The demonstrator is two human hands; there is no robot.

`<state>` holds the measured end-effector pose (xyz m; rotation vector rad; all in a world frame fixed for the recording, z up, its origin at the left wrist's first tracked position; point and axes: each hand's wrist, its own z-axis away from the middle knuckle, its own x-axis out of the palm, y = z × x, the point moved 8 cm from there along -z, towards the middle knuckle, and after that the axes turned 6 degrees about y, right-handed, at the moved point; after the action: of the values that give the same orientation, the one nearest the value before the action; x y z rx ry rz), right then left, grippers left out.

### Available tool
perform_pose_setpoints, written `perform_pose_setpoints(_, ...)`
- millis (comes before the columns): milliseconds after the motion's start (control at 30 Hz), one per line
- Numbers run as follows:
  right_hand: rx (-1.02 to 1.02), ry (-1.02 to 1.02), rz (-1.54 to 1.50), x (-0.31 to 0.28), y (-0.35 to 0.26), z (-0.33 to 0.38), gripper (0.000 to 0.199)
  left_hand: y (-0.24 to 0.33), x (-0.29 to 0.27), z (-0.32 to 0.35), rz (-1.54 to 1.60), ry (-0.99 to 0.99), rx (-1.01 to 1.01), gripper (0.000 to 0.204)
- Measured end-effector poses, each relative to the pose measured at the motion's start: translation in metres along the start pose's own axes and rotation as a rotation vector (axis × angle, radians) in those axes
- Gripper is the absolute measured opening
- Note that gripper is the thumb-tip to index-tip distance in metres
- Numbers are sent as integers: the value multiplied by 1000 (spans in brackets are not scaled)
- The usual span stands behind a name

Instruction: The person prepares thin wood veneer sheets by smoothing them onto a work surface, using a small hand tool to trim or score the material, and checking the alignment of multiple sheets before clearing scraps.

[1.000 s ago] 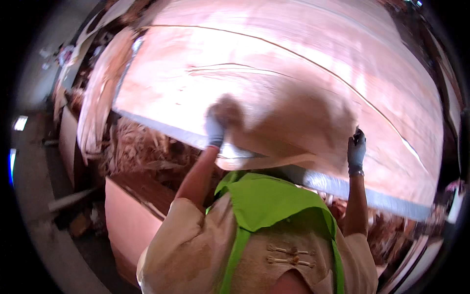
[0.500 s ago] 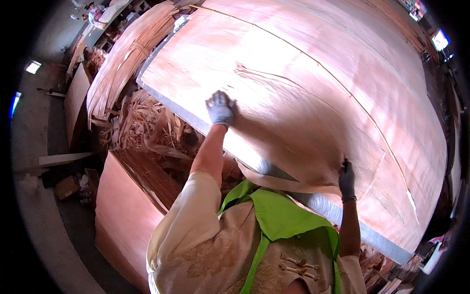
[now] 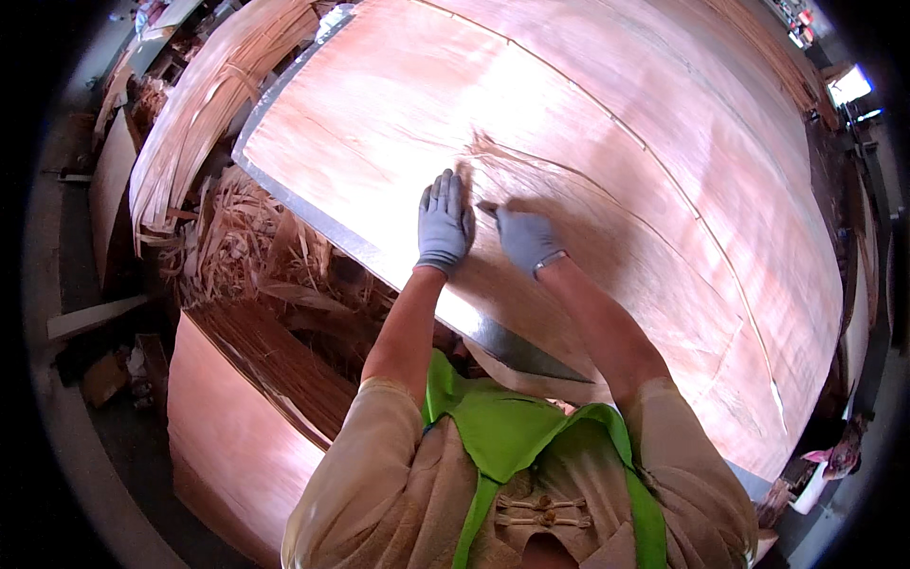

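A broad sheet of pale wood veneer (image 3: pixel 379 123) covers the metal-edged table (image 3: pixel 313 217) in front of me. My left hand (image 3: pixel 443 220) in a grey glove lies flat on it, fingers stretched out and thumb side toward the right. Close beside it, my right hand (image 3: pixel 527 237), gloved too, is closed around a small dark tool (image 3: pixel 487 207) whose tip points left at the veneer; its exact kind I cannot make out. A ragged split (image 3: pixel 559 171) runs through the veneer just beyond both hands. Near my body a corner of the sheet has a gap showing bare metal (image 3: pixel 512 351).
A thin wooden strip (image 3: pixel 645 144) lies across the sheet farther off. To the left are a heap of veneer scraps (image 3: pixel 251 223), a bundle of long veneer strips (image 3: pixel 204 104) and a stack of sheets (image 3: pixel 237 398) beside me.
My right hand has moved from the sheet's near right side up and left, to beside my left hand. My left hand has turned slightly, fingers now together. The view has shifted a little.
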<state>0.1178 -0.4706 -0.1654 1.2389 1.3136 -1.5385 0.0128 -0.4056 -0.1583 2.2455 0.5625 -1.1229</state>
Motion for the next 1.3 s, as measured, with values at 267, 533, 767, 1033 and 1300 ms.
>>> perform_pose_setpoints(267,-138,-11,-112,-30,-30,-21,22,6,16,-17,129,-228,-129,45)
perform_pose_setpoints(533,99,-151,120,7,76,42,21,17,41,5,-287,-245,203,51)
perform_pose_setpoints(767,275,-44,-75,-50,195,175,21,2,44,13,-348,-205,249,48)
perform_pose_setpoints(1033,623,-42,-13,-83,306,378,37,8,45,10,-357,-212,277,47)
perform_pose_setpoints(1300,879,-47,231,-84,314,528,38,7,42,9,-341,-196,277,46)
